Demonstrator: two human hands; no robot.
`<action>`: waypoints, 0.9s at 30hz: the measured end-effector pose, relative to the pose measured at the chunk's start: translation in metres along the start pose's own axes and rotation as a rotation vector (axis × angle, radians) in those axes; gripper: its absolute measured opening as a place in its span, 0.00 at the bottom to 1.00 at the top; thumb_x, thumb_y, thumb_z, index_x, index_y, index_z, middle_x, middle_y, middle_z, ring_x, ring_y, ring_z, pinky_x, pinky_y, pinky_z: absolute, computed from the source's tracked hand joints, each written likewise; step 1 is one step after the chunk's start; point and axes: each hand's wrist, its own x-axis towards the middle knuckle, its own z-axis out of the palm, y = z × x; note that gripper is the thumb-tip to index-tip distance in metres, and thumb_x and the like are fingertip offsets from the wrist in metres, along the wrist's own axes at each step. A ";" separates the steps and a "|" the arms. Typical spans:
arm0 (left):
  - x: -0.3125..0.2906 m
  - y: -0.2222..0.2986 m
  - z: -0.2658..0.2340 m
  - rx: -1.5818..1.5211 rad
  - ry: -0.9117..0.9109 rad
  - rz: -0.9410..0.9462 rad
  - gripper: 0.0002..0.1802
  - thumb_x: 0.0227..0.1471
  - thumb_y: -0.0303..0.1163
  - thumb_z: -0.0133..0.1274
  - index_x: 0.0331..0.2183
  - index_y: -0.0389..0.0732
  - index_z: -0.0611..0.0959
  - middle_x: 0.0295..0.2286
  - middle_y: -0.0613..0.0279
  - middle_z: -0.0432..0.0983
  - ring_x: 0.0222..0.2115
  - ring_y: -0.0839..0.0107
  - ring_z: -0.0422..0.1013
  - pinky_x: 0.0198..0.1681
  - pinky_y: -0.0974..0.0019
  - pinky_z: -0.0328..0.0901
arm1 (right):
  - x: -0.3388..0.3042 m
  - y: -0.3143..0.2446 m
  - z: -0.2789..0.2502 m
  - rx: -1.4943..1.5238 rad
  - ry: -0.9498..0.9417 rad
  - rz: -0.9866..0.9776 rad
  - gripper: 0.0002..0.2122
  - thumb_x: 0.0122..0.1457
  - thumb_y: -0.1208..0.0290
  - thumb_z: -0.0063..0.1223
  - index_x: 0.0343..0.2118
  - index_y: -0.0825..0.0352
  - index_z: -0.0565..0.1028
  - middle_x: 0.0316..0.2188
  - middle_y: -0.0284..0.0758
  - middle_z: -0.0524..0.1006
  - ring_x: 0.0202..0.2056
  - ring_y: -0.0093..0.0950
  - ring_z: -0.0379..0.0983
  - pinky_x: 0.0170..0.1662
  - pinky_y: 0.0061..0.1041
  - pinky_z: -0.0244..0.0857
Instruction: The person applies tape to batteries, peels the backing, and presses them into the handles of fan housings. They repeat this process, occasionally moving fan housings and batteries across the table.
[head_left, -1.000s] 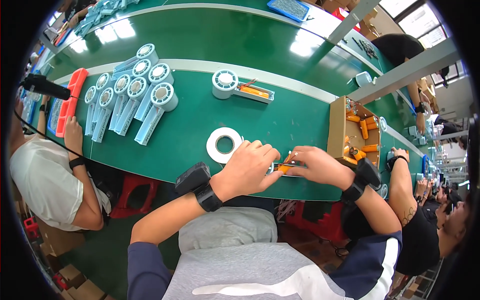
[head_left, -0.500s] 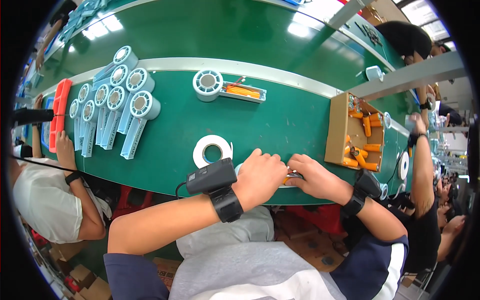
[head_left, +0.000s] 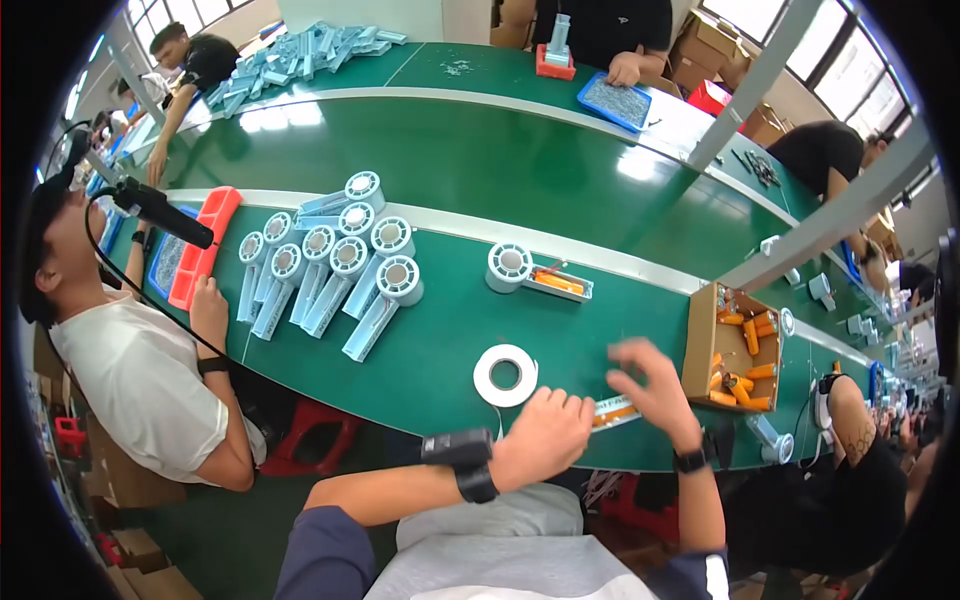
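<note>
My left hand (head_left: 548,435) is closed over the round end of a light blue handheld fan housing (head_left: 620,410) at the near table edge. The housing's handle sticks out to the right of my fist, with an orange battery inside. Most of the fan's head is hidden under my fingers. My right hand (head_left: 652,388), slightly blurred, hovers over the far end of that handle, fingers spread and holding nothing. Just beyond my left hand lies a roll of white tape (head_left: 484,376). Farther off rests another fan housing (head_left: 510,266), an orange battery and wires in its handle.
Several light blue fan housings (head_left: 350,256) lie grouped to the left. A cardboard box (head_left: 699,345) of orange batteries stands at the right. Left of the fans are a red tray (head_left: 205,245) and a co-worker in a white shirt (head_left: 150,385). A metal rail runs behind.
My right hand has let go of the fan handle and lifted away, its fingers opening. My left hand keeps its hold. The view has tilted up, showing more of the far table.
</note>
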 end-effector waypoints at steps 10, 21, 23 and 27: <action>0.067 -0.121 -0.104 -0.180 0.413 -0.668 0.20 0.51 0.41 0.55 0.35 0.31 0.80 0.31 0.40 0.80 0.33 0.46 0.77 0.36 0.46 0.72 | 0.161 0.040 0.006 -0.430 0.242 -0.232 0.13 0.56 0.73 0.59 0.41 0.74 0.73 0.39 0.53 0.75 0.42 0.53 0.72 0.45 0.45 0.67; 0.185 -0.316 0.004 -1.154 0.681 -0.940 0.21 0.58 0.47 0.57 0.34 0.35 0.84 0.29 0.59 0.80 0.28 0.69 0.77 0.31 0.62 0.71 | 0.066 0.013 -0.084 -0.450 0.682 -0.076 0.14 0.58 0.70 0.58 0.46 0.70 0.76 0.42 0.49 0.77 0.43 0.45 0.76 0.48 0.36 0.70; 0.202 -0.278 -0.019 -1.304 0.582 -0.868 0.21 0.59 0.45 0.57 0.35 0.33 0.84 0.28 0.59 0.80 0.30 0.70 0.77 0.32 0.64 0.70 | 0.019 0.023 -0.121 -0.335 0.710 0.157 0.11 0.58 0.71 0.59 0.40 0.71 0.78 0.37 0.48 0.79 0.40 0.42 0.77 0.44 0.33 0.71; 0.199 -0.259 -0.031 -1.105 0.475 -0.750 0.22 0.62 0.44 0.53 0.46 0.33 0.81 0.39 0.61 0.80 0.39 0.69 0.76 0.44 0.65 0.70 | -0.044 0.105 -0.145 -0.366 0.378 0.516 0.11 0.57 0.72 0.59 0.40 0.72 0.77 0.37 0.48 0.77 0.38 0.41 0.77 0.41 0.32 0.71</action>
